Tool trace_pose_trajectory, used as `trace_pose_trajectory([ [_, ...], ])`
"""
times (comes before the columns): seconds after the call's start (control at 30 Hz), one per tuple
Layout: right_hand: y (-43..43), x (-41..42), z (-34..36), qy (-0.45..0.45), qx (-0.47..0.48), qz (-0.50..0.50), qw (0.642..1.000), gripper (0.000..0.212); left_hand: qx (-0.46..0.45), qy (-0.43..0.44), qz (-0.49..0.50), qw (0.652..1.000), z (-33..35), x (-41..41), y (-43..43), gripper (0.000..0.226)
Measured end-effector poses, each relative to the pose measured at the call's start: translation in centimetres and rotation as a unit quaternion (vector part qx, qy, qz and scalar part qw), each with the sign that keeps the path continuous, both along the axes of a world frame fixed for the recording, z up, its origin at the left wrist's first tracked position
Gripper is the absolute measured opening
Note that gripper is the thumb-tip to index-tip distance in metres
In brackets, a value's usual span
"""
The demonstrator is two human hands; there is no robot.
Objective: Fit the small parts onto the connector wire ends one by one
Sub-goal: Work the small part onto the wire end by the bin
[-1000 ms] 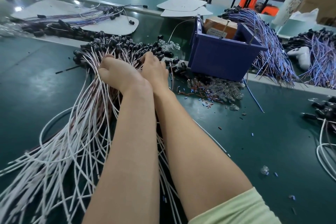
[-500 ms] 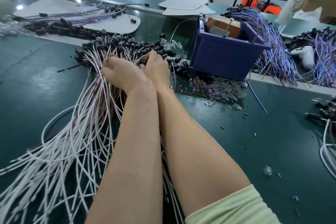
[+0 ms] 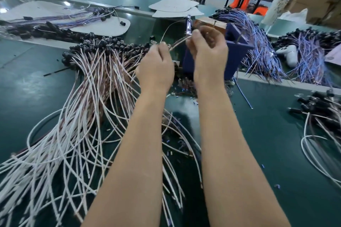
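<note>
Holding 1 thin pinkish wire [image 3: 180, 42] up above the green desk [image 3: 27, 94], both hands work close together in front of a blue bin [image 3: 238, 55]. The left grip [image 3: 156, 64] is curled, its fingertips pinching the wire at the lower end of the visible stretch. The right grip [image 3: 208, 51] is curled too, thumb and forefinger pressed together on the wire's upper end, just beside the bin's near corner. Whether a small part already sits on that end cannot be told, since the fingers cover it and the picture is blurred there.

Below and to the left of the hands, a big fan of white and pink wires [image 3: 88, 116] lies spread over the desk, its far ends carrying a dense cluster of black connectors [image 3: 103, 44]. A scatter of small loose parts [image 3: 186, 86] lies on the desk at the foot of the bin, under the wrists.

To the right of the bin, a bundle of purple wires [image 3: 262, 48] drapes down over a pale ledge, with a white handheld controller [image 3: 287, 53] lying just beside it. Another bunch of white wires [image 3: 317, 145] with black ends sits at the right edge of the desk. Farther back, 2 flat white sheets [image 3: 173, 5] lie overlapping.
</note>
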State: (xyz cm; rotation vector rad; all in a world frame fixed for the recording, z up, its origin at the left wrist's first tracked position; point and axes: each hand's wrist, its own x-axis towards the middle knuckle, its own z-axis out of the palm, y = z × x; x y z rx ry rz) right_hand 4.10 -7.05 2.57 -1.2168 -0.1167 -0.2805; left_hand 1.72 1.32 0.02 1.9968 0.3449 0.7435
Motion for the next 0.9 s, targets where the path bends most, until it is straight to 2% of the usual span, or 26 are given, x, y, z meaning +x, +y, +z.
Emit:
trace_pose_trajectory([
  [0.03, -2.0, -0.1, 0.5, 0.004, 0.084, -0.024, 0.996, 0.01, 0.028, 0.042, -0.068, 0.996, 0.1, -0.2, -0.6, 0.03],
  [0.1, -6.0, -0.4, 1.1, 0.002, 0.244, -0.086, 0.966, 0.012, 0.073, 0.066, -0.178, 0.979, 0.2, -0.6, -2.0, 0.024],
  [0.17, -9.1, -0.8, 0.9, 0.014, 0.323, -0.139, 0.936, 0.009, 0.063, 0.06, -0.258, 0.962, 0.4, -0.7, -2.7, 0.02],
  [0.23, -10.7, -1.7, 0.0, 0.041, 0.283, -0.133, 0.949, 0.009, 0.043, 0.025, -0.284, 0.957, 0.2, -0.5, -3.8, 0.019],
  [0.3, -10.8, -2.7, -1.3, 0.069, 0.106, -0.077, 0.989, 0.016, 0.04, -0.003, -0.299, 0.953, 0.3, -0.7, -6.1, 0.017],
  [0.37, -9.8, -3.3, -3.0, 0.06, -0.071, -0.007, 0.996, 0.017, 0.048, -0.004, -0.309, 0.95, -0.1, -1.0, -8.2, 0.021],
  [0.43, -9.3, -3.2, -4.5, 0.039, -0.121, -0.036, 0.991, 0.018, 0.068, 0.02, -0.309, 0.949, -1.0, -1.1, -8.9, 0.026],
  [0.53, -10.6, -2.7, -5.6, 0.08, -0.097, -0.169, 0.978, 0.024, 0.114, 0.08, -0.271, 0.952, -2.4, -0.7, -7.8, 0.018],
  [0.6, -11.5, -2.2, -6.0, 0.106, -0.033, -0.212, 0.971, 0.027, 0.126, 0.119, -0.249, 0.953, -3.1, -0.5, -6.6, 0.015],
  [0.67, -11.6, -2.0, -6.1, 0.12, 0.031, -0.187, 0.974, 0.029, 0.111, 0.132, -0.244, 0.954, -3.4, -0.3, -6.0, 0.012],
  [0.8, -10.7, -2.0, -5.8, 0.126, 0.072, -0.072, 0.987, 0.022, 0.08, 0.1, -0.247, 0.96, -3.3, -0.2, -6.2, 0.009],
  [0.9, -10.7, -2.0, -5.7, 0.136, 0.1, -0.057, 0.984, 0.016, 0.062, 0.085, -0.252, 0.962, -3.3, -0.3, -6.4, 0.01],
])
